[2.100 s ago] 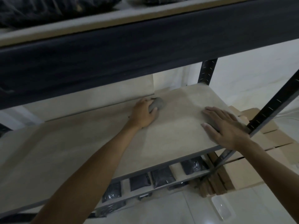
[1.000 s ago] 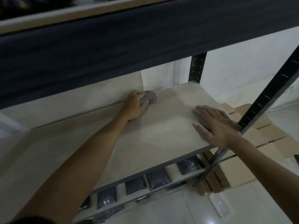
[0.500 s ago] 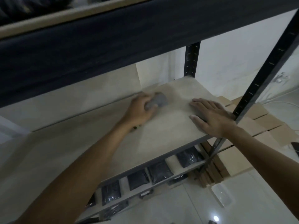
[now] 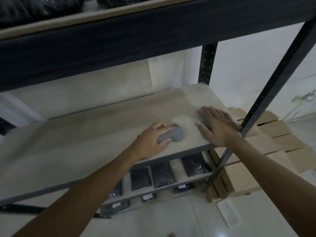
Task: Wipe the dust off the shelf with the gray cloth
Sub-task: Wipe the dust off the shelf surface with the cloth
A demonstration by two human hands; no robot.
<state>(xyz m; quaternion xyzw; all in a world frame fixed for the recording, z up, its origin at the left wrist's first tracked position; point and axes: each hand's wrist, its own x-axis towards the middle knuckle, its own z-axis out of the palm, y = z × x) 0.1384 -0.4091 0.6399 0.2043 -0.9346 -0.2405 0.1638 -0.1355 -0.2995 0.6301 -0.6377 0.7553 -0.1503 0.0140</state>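
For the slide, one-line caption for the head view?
Left hand wipes the shelf with the gray cloth; right hand rests flat beside it.

The scene is dim and grayish, with low contrast. The pale beige wooden shelf board (image 4: 85, 134) is a little brighter at its far right corner, and the white wall on the right is the lightest part. The glossy white floor tile (image 4: 171, 219) shows a soft reflection. The dark metal upright post (image 4: 273, 82) leans from wide-angle distortion. The edges are slightly blurred.
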